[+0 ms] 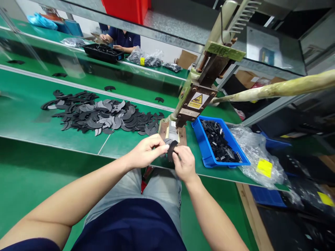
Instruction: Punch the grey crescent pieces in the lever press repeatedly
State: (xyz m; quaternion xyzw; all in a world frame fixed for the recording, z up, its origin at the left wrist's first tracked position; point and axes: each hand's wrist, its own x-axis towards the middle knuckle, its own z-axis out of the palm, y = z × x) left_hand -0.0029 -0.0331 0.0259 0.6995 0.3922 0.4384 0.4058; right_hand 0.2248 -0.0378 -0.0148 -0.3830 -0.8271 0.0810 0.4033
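Two light, level grips suit this: left hand (147, 150) seemingly pinching a grey curved plastic piece (168, 141), right hand (185, 164), fingers clamped on a black plastic arc (171, 150).

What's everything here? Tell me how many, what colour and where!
Table: one, green, middle.
Press: one, green-brown, on table.
Warning sign: one, yellow, on press.
Piled curved pieces: many, grey-black, left of press.
Loose curved pieces: four, black, behind pile.
Bin: one, blue, right of press.
Small parts: many, black, in bin.
Plastic bag: one, clear, beside bin.
Shelf: one, grey, above.
Box: one, red, on shelf.
Tray: one, black, at back.
Far bags: several, clear, right of tray.
Co-worker: one, dark blue shirt, at back.
Blurry clutter: uncountable, mostly dark, far right.
Held curved piece: one, black, in right hand.
Left hand: one, bare, before press.
Right hand: one, bare, beside left hand.
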